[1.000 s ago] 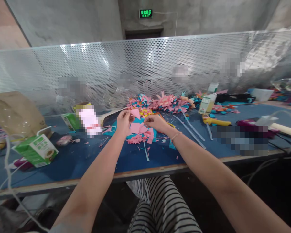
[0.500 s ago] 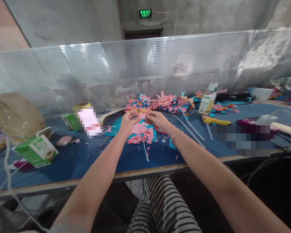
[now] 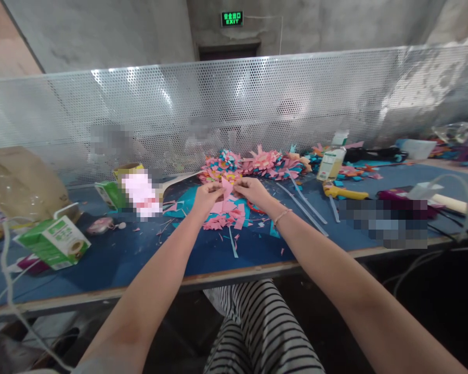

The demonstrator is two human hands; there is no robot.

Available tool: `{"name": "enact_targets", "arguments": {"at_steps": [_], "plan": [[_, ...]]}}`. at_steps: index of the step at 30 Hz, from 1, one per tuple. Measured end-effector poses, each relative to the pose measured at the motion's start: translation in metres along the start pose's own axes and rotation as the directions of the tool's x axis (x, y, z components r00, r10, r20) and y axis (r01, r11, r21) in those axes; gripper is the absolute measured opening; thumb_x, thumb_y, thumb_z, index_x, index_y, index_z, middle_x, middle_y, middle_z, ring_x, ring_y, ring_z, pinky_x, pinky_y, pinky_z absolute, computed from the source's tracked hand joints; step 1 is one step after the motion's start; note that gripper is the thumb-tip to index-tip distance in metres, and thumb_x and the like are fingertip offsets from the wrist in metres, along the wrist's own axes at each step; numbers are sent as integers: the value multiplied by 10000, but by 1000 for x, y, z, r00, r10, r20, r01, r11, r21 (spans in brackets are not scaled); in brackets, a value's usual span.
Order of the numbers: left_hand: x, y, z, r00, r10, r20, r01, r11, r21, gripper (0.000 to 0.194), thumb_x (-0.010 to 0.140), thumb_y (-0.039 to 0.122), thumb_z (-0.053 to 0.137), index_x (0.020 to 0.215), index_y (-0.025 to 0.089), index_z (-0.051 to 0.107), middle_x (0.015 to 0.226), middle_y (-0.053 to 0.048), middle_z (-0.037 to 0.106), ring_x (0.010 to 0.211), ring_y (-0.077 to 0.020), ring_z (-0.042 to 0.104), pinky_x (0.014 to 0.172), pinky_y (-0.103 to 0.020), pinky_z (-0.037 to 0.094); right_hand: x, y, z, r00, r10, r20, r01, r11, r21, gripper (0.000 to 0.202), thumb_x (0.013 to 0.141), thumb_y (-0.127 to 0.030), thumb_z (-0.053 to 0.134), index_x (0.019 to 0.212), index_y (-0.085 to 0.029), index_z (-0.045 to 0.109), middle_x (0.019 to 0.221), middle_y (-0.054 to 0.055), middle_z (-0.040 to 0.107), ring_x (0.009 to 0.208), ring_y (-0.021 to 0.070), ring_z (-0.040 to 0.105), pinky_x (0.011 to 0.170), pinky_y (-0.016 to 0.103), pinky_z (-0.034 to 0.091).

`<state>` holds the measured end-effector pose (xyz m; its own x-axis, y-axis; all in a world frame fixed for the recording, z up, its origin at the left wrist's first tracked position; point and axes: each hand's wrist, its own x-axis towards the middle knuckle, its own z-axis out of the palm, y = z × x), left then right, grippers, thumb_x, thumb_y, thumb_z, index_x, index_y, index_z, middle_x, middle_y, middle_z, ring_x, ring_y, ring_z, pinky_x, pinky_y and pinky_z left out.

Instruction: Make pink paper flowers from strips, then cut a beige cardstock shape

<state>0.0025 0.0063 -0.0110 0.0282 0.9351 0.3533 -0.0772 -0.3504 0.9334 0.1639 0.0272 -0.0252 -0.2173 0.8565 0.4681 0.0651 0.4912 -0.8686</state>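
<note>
Between my hands a pink paper piece (image 3: 226,189) stands up, pinched at its left edge by my left hand (image 3: 209,195). My right hand (image 3: 252,190) has its fingers pressed together at the paper's right side; the fingertips are small and partly hidden. Below them lies a heap of pink paper strips (image 3: 228,213) on blue paper (image 3: 187,201). Red-handled scissors (image 3: 256,208) lie partly under my right hand. Just behind my hands are fringed pink and blue paper flowers (image 3: 267,162).
On the blue table (image 3: 140,259), a green drink carton (image 3: 56,241) stands left, near a blurred lit screen (image 3: 142,192). To the right are clear glue sticks (image 3: 304,208), a yellow glue gun (image 3: 345,192) and a bottle (image 3: 330,163). A perforated metal screen (image 3: 171,114) runs behind.
The pink paper between my hands has come upright and shows more of its face. My hands stay nearly in place; the view has shifted slightly.
</note>
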Motion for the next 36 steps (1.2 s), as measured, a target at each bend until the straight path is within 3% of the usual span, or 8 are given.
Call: {"name": "enact_targets", "arguments": {"at_steps": [6, 12, 20, 26, 31, 34, 36], "plan": [[2, -1, -2, 999, -10, -34, 11, 1000, 25, 239, 504, 261, 765, 667, 131, 648, 580, -9, 607, 523, -103, 547, 609, -299, 502, -1, -5, 3, 993, 116, -7, -115, 991, 75, 215, 720, -370, 603, 651, -168, 572, 641, 19, 620, 616, 129, 602, 586, 247, 491], [2, 0, -1, 1000, -8, -17, 8, 1000, 27, 222, 487, 262, 767, 617, 139, 635, 535, 3, 590, 489, -98, 537, 557, -275, 499, -3, -5, 3, 1000, 11, 23, -10, 999, -37, 154, 681, -310, 629, 660, -163, 589, 583, -3, 593, 546, 103, 560, 577, 240, 478], [1, 1, -2, 993, 80, -84, -75, 995, 60, 182, 556, 291, 719, 655, 156, 648, 615, -6, 617, 567, -114, 559, 565, -261, 479, -4, -4, 5, 995, 9, 97, 1, 995, -103, 127, 670, -280, 613, 648, -156, 598, 564, -2, 593, 523, 96, 552, 544, 218, 461], [-1, 4, 0, 995, 29, -93, -33, 999, -40, 204, 532, 300, 729, 638, 145, 649, 611, -6, 600, 577, -119, 553, 583, -266, 446, -5, -5, 5, 994, 2, 106, 7, 996, -84, 158, 659, -304, 618, 663, -147, 602, 560, -6, 587, 517, 85, 538, 534, 206, 445], [2, 9, -3, 978, -23, -208, -14, 985, -172, 172, 535, 270, 717, 620, 150, 628, 573, -2, 603, 552, -108, 553, 568, -244, 433, -5, -7, 4, 995, 15, 95, -9, 998, -61, 155, 641, -294, 620, 617, -146, 580, 562, -5, 578, 518, 85, 525, 542, 216, 438], [2, 10, -4, 971, 32, -239, -55, 995, -89, 133, 573, 259, 686, 599, 152, 611, 535, 10, 585, 514, -99, 532, 537, -232, 423, -6, -11, 3, 998, 39, 57, -33, 995, -92, 143, 649, -277, 602, 609, -142, 578, 531, -10, 554, 492, 81, 500, 514, 212, 410], [1, 8, -4, 979, 98, -179, -91, 995, 47, 126, 605, 268, 665, 605, 152, 614, 519, 12, 574, 499, -101, 521, 531, -237, 428, -6, -11, 2, 999, 46, 24, -43, 992, -122, 147, 656, -283, 596, 617, -143, 579, 512, -18, 535, 468, 77, 474, 493, 211, 389]]}}
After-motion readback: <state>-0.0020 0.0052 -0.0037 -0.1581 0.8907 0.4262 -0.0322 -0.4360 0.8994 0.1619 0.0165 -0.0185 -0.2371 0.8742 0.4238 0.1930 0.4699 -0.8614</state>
